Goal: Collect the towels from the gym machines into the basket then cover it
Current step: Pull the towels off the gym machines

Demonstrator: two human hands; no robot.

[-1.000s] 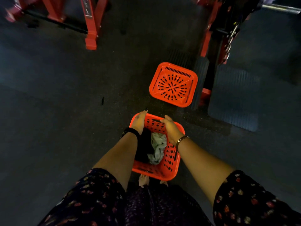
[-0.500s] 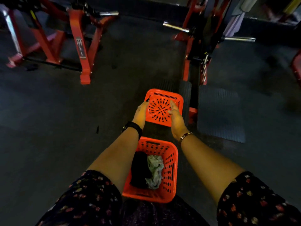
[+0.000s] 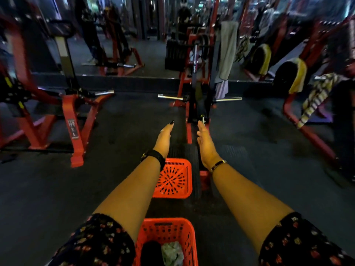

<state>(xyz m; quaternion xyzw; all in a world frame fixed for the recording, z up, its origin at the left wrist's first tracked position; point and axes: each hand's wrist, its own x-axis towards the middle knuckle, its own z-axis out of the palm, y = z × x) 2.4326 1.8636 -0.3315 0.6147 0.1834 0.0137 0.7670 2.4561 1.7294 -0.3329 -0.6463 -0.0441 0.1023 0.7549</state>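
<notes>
An orange basket (image 3: 186,230) stands on the floor at the bottom centre, with a black towel (image 3: 151,253) and a pale green towel (image 3: 172,253) inside. A second orange basket (image 3: 173,179) lies upside down on the floor ahead of it. My left hand (image 3: 164,138) and right hand (image 3: 204,144) are stretched out past the upturned basket, palms facing each other, fingers straight, holding nothing. A grey towel (image 3: 227,47) hangs on the red machine (image 3: 192,104) straight ahead. At the right a striped towel (image 3: 315,96) and a yellow towel (image 3: 298,75) hang on another machine.
Red machine frames (image 3: 75,120) stand at the left, with steel bars sticking out. Black ribbed foot plates (image 3: 235,156) lie beside the centre machine. A mirror wall at the back reflects a person. Dark rubber floor lies between the machines.
Both hands left the near basket, passed either side of the upturned basket and now reach beyond it. The view tilted up, so the machines and hanging towels came into sight.
</notes>
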